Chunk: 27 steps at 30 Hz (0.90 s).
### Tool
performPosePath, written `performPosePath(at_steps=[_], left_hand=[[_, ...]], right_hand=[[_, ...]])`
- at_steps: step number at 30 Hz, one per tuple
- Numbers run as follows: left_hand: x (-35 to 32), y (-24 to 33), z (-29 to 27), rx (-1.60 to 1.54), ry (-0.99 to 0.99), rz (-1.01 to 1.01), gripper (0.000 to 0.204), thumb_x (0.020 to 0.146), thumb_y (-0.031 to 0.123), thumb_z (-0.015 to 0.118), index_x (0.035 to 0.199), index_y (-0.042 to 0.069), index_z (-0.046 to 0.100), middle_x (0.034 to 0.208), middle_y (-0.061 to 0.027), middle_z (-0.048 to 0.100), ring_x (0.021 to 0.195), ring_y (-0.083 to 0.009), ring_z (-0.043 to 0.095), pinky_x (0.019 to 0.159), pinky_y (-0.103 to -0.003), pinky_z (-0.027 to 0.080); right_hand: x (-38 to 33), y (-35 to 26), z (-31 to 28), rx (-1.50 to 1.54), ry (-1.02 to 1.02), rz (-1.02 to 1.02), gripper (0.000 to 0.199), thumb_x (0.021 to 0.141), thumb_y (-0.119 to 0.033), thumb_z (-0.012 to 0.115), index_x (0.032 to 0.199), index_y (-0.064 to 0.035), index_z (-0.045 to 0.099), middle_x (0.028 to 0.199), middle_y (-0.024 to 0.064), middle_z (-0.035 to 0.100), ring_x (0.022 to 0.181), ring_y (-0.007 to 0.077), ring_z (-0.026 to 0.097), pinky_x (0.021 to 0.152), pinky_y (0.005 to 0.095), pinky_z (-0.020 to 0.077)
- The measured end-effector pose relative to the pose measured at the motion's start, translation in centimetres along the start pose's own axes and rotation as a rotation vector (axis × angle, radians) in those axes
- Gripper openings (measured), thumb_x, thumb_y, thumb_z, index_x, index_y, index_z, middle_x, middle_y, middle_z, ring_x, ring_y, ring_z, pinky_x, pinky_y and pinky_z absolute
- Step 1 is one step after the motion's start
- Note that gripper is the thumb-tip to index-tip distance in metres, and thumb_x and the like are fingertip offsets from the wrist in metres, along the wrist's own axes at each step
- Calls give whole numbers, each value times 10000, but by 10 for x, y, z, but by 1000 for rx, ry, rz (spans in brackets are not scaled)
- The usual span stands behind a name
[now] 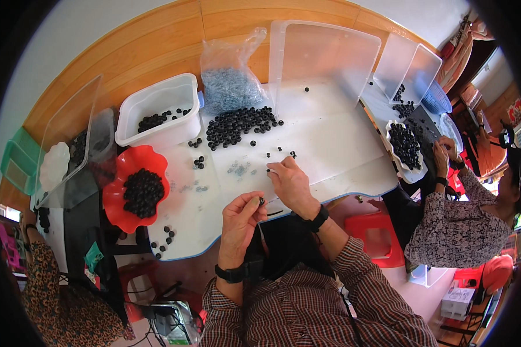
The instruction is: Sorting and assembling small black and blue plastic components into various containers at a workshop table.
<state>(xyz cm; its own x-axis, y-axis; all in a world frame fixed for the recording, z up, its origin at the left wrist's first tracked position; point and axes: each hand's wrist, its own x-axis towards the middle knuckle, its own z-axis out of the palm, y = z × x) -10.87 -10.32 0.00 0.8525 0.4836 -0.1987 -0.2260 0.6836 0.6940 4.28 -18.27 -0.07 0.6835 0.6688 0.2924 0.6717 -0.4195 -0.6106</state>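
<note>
My left hand is closed in a pinch at the front edge of the white table, with a small black round piece between thumb and fingertips. Over the table, my right hand has its fingers drawn together on a tiny dark piece, partly hidden by the fingertips. Beyond the right hand lie a few small black parts. Left of it are scattered small clear pieces. A large pile of black round pieces spreads farther back.
A red scalloped bowl with black pieces stands at left, near a white tub. Behind the pile is a plastic bag of clear bits, beside a translucent bin. People work at both sides; a red stool stands at right.
</note>
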Motion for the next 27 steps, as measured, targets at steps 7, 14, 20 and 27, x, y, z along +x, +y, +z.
performPosePath(at_steps=[7, 14, 20, 27], left_hand=[[-1, -1, -3, -13, -1, 3, 211, 952, 86, 582, 1111, -44, 632, 919, -108, 664, 718, -113, 602, 648, -240, 506], [0, -1, -1, -49, 14, -2, 227, 956, 87, 575, 1130, -50, 625, 921, -105, 657, 737, -117, 600, 656, -239, 503], [4, -2, 2, -84, 36, -10, 227, 959, 85, 570, 1126, -59, 621, 914, -104, 651, 743, -121, 599, 658, -240, 503], [6, -5, 5, -118, -20, 11, 225, 959, 91, 575, 1124, -53, 626, 889, -84, 670, 721, -113, 622, 659, -246, 533]], right_hand=[[2, 0, 2, -72, -51, -15, 116, 847, -137, 632, 922, -53, 660, 942, 126, 559, 831, 299, 619, 684, 405, 512], [-13, 4, -6, 144, 50, 36, 72, 812, -69, 651, 873, -33, 642, 821, 129, 633, 713, 279, 640, 656, 361, 518], [-36, -13, -25, 738, -39, 247, 106, 819, -25, 713, 904, -2, 655, 843, 60, 678, 744, 97, 638, 662, 227, 508], [-46, -29, -33, 919, -51, 144, 89, 835, 13, 696, 915, 12, 659, 883, 48, 650, 800, 101, 651, 721, 223, 530]])
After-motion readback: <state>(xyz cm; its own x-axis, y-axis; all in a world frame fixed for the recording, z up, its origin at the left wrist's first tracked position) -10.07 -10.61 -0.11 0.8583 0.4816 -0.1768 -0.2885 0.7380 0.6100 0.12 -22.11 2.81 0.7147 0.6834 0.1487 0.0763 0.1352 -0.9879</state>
